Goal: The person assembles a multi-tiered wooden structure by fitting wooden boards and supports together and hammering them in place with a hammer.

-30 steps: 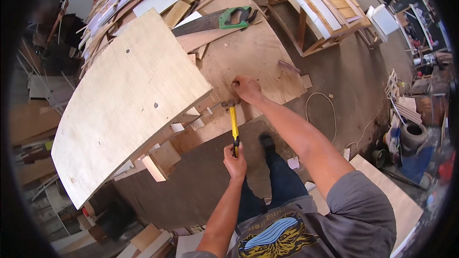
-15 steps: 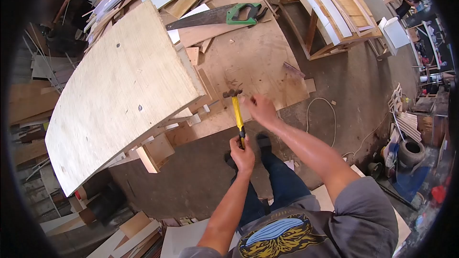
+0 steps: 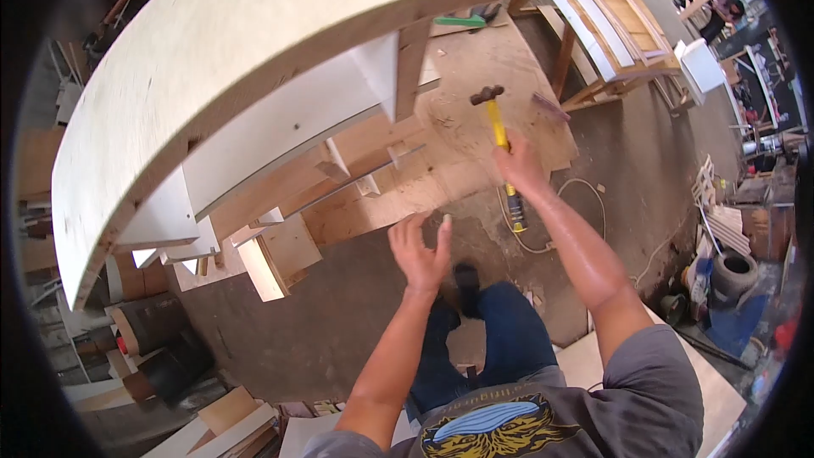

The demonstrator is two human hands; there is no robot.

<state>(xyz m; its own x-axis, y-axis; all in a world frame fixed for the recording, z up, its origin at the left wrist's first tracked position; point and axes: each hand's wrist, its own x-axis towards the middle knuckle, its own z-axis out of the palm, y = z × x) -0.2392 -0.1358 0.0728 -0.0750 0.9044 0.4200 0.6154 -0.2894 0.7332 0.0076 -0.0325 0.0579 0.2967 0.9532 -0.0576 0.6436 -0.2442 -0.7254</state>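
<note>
My right hand grips a hammer around the middle of its yellow handle. The dark metal head points up and away, over the plywood worktable, and the black grip end hangs below my fist. My left hand is empty, fingers and thumb apart, just off the table's near edge. To its left stands a large wooden piece with a curved pale plywood panel on top. Its white inner boards and small wooden blocks show beneath the panel.
A green-handled saw lies at the table's back, partly hidden by the panel. Beyond stands a wooden frame. A cable loops on the floor at right. Offcuts pile at lower left. Another person sits at far upper right.
The hammer has passed from my left hand to my right and moved right. My left hand has opened. The curved panel now appears higher and tilted, showing its underside.
</note>
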